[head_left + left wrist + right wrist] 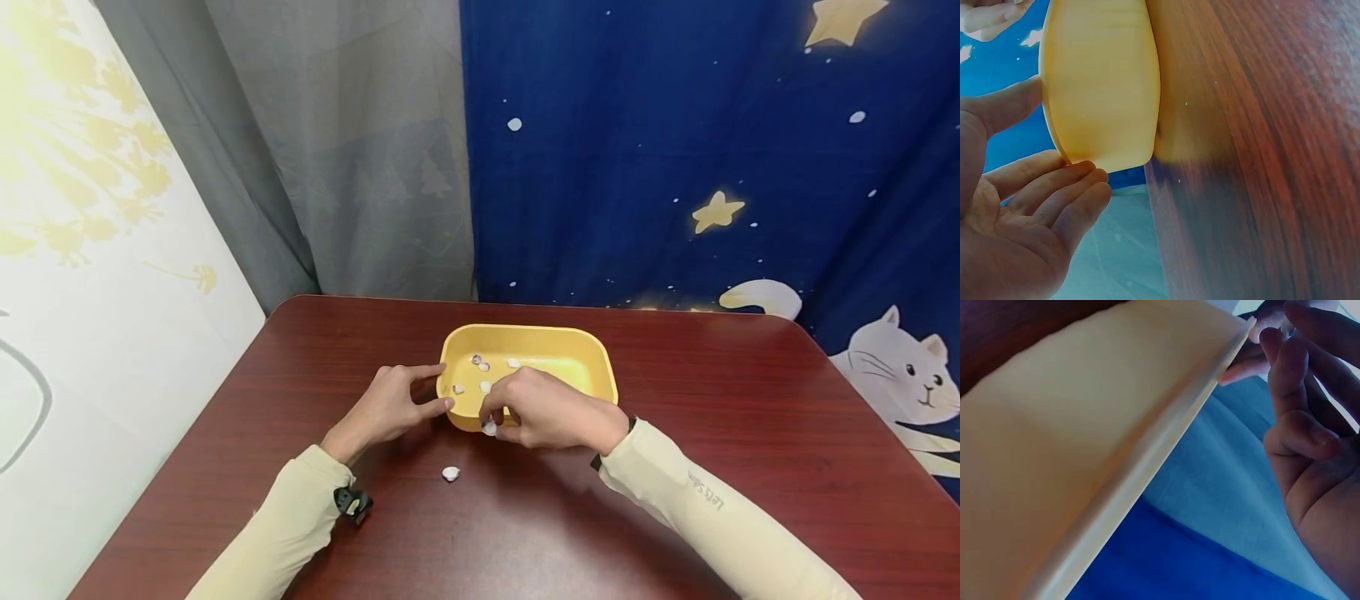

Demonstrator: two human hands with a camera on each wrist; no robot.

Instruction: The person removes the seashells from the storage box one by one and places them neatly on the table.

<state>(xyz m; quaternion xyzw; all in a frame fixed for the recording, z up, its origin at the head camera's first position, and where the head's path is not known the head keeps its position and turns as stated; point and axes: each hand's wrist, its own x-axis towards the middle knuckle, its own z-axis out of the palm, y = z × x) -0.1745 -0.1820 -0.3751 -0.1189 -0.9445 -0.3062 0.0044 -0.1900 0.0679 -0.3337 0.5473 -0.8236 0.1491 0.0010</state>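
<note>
A yellow plastic tub stands on the table, with several small white shells scattered over the left half of its floor. My left hand touches the tub's left end, its thumb and fingers spread and fairly straight; the left wrist view shows these fingers resting against the outer wall. Above the tub's near rim, my right hand pinches a small whitish shell between thumb and fingertips. Another white shell lies on the tabletop in front of the tub.
The reddish-brown wooden table has its far edge against a grey curtain and a blue one with stars. To the left rises a white panel with yellow prints.
</note>
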